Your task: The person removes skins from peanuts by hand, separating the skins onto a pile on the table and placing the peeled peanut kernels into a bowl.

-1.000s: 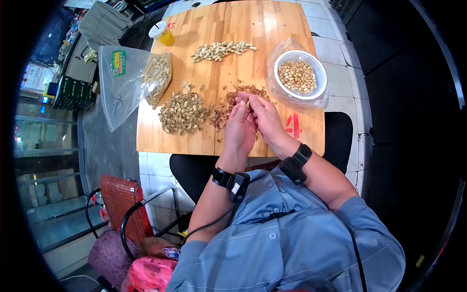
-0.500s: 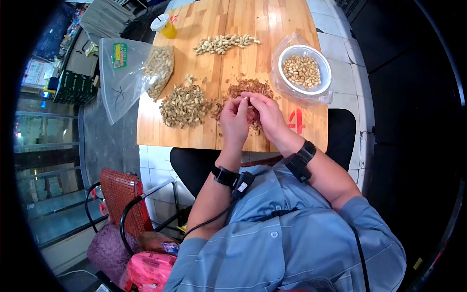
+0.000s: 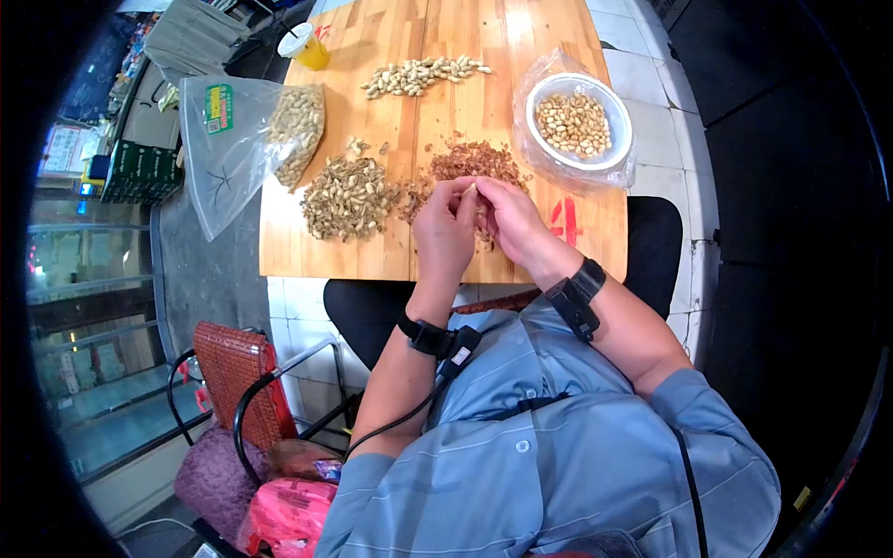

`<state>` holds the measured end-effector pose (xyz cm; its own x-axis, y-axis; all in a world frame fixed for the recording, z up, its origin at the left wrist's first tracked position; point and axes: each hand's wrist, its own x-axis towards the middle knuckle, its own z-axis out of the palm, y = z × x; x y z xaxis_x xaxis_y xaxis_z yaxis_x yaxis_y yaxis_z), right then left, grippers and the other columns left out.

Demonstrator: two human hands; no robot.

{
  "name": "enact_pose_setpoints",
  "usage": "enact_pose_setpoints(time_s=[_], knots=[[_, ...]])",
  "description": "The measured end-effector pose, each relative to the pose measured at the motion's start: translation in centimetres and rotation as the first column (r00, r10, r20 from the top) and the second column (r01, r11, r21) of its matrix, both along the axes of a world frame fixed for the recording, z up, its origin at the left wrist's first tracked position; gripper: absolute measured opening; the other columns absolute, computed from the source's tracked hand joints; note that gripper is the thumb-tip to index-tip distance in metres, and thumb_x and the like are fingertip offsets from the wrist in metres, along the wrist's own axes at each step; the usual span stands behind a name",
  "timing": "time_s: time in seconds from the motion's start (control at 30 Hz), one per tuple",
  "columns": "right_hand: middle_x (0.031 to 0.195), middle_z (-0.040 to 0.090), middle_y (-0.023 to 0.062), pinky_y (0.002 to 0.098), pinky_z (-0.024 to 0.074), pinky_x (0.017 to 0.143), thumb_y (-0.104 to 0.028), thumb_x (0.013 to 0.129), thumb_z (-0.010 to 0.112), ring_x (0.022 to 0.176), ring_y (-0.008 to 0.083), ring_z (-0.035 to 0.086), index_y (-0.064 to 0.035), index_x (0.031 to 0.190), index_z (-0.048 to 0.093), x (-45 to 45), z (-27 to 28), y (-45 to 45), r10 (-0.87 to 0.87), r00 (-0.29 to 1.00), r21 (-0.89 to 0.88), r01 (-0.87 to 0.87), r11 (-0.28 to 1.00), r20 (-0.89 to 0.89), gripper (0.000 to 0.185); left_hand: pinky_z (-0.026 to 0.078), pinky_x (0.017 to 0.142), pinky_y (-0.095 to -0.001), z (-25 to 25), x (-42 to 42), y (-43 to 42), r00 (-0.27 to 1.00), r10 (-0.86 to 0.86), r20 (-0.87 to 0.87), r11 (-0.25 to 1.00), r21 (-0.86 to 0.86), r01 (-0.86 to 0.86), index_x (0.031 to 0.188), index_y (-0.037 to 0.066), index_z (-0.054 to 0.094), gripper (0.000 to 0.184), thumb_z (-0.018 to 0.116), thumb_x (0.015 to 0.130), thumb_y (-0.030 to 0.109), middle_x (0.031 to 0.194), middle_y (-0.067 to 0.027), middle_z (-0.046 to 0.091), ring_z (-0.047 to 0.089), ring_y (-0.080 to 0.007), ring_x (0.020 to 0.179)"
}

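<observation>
Left hand (image 3: 445, 231), right hand (image 3: 516, 223): mine, fingertips pinched around one small, pale peanut kernel (image 3: 473, 189), above papery red-brown skins (image 3: 478, 161). Risk: over-hard squeezing shoots it among them.

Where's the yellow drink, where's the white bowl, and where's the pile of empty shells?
Yellow drink (image 3: 314, 57): head view, on the cup's yellow side.
White bowl (image 3: 531, 115): head view, on its left rim.
Shell pile (image 3: 346, 197): head view, on the heap's middle.
</observation>
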<state>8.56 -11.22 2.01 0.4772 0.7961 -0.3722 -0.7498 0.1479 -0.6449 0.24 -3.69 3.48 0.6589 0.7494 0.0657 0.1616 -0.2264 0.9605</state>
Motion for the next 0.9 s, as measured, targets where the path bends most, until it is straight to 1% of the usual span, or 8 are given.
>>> enact_pose_setpoints(time_s=[0.13, 0.3, 0.43, 0.53, 0.67, 0.73, 0.87, 0.9], knots=[[0.109, 0.066, 0.0106, 0.0282, 0.0529, 0.08, -0.021, 0.103, 0.042, 0.098, 0.0174, 0.064, -0.0011, 0.114, 0.061, -0.2, -0.4, 0.0, -0.008, 1.0, 0.02, 0.008, 1.0, -0.001, 0.03, 0.05, 0.055, -0.0214, 0.1, -0.1, 0.0, 0.997, -0.011, 0.072, 0.991, -0.129, 0.02, 0.104, 0.002, 0.066, 0.012, 0.059, 0.097, 0.009, 0.084, -0.0038, 0.067, 0.06, -0.0075, 0.067], [0.116, 0.062, 0.0137, 0.0298, 0.0541, 0.085, -0.016, 0.102, 0.044, 0.104, 0.0193, 0.062, 0.0042, 0.117, 0.058, 0.2, -1.7, 0.4, -0.007, 0.998, 0.06, 0.011, 0.998, -0.065, 0.029, 0.043, 0.05, -0.0192, -0.5, -0.7, 1.2, 0.993, 0.014, 0.114, 0.913, -0.407, 0.034, 0.105, 0.002, 0.065, 0.014, 0.059, 0.098, 0.014, 0.084, -0.0034, 0.067, 0.056, -0.0062, 0.061], [0.116, 0.062, 0.0179, 0.0315, 0.0542, 0.09, -0.009, 0.1, 0.045, 0.107, 0.0231, 0.063, 0.0082, 0.123, 0.053, 0.4, -0.8, 0.6, 0.003, 0.999, 0.017, -0.004, 1.0, 0.04, 0.03, 0.043, 0.051, -0.0194, -1.6, -1.6, 2.9, 0.994, 0.072, 0.086, 0.883, -0.469, -0.024, 0.105, 0.002, 0.064, 0.016, 0.06, 0.098, 0.016, 0.082, -0.0023, 0.066, 0.054, -0.0062, 0.058], [0.116, 0.061, 0.0206, 0.0318, 0.0542, 0.092, -0.005, 0.099, 0.045, 0.107, 0.0263, 0.064, 0.0094, 0.126, 0.05, 0.8, -0.6, 0.4, 0.036, 0.996, -0.01, -0.035, 0.999, 0.084, 0.031, 0.042, 0.052, -0.0196, -1.8, -3.2, 5.7, 0.996, 0.087, 0.036, 0.921, -0.385, -0.067, 0.105, 0.002, 0.064, 0.018, 0.061, 0.098, 0.017, 0.08, -0.0017, 0.064, 0.055, -0.0065, 0.06], [0.115, 0.062, 0.0226, 0.0309, 0.0549, 0.089, -0.006, 0.1, 0.044, 0.104, 0.0282, 0.066, 0.0084, 0.125, 0.049, 1.5, -1.0, 0.4, 0.055, 0.989, -0.034, -0.051, 0.998, 0.139, 0.029, 0.044, 0.057, -0.0201, 0.2, -5.6, 12.1, 0.969, 0.245, -0.036, 0.962, -0.113, -0.247, 0.104, 0.001, 0.066, 0.015, 0.065, 0.093, 0.011, 0.079, 0.0009, 0.063, 0.054, -0.005, 0.064], [0.114, 0.062, 0.0226, 0.0308, 0.0551, 0.089, -0.008, 0.101, 0.044, 0.105, 0.0281, 0.066, 0.0076, 0.123, 0.05, 1.5, -0.9, 0.5, 0.061, 0.987, -0.064, -0.051, 0.997, 0.149, 0.027, 0.046, 0.059, -0.021, 0.3, -6.3, 14.3, 0.965, 0.257, -0.05, 0.966, -0.016, -0.258, 0.105, 0.001, 0.065, 0.018, 0.068, 0.09, 0.011, 0.079, 0.0, 0.064, 0.056, -0.0065, 0.066], [0.102, 0.067, 0.0161, 0.0285, 0.0563, 0.08, -0.013, 0.102, 0.047, 0.091, 0.0218, 0.068, 0.0037, 0.12, 0.053, 1.9, -1.3, 0.7, 0.106, 0.981, -0.135, -0.084, 0.987, 0.161, 0.026, 0.049, 0.065, -0.024, -1.9, -7.5, 18.1, 0.945, 0.277, -0.173, 0.943, 0.235, -0.234, 0.108, 0.004, 0.067, 0.024, 0.071, 0.085, 0.009, 0.082, -0.0015, 0.065, 0.059, -0.0095, 0.073], [0.099, 0.067, 0.0138, 0.0274, 0.0556, 0.077, -0.015, 0.102, 0.049, 0.087, 0.0197, 0.068, 0.0028, 0.119, 0.055, 1.9, -1.2, 0.7, 0.109, 0.979, -0.157, -0.082, 0.984, 0.171, 0.025, 0.05, 0.067, -0.0246, -1.4, -7.4, 18.0, 0.931, 0.332, -0.154, 0.84, 0.496, -0.218, 0.109, 0.005, 0.067, 0.026, 0.071, 0.084, 0.009, 0.083, -0.0018, 0.065, 0.06, -0.0103, 0.075]])
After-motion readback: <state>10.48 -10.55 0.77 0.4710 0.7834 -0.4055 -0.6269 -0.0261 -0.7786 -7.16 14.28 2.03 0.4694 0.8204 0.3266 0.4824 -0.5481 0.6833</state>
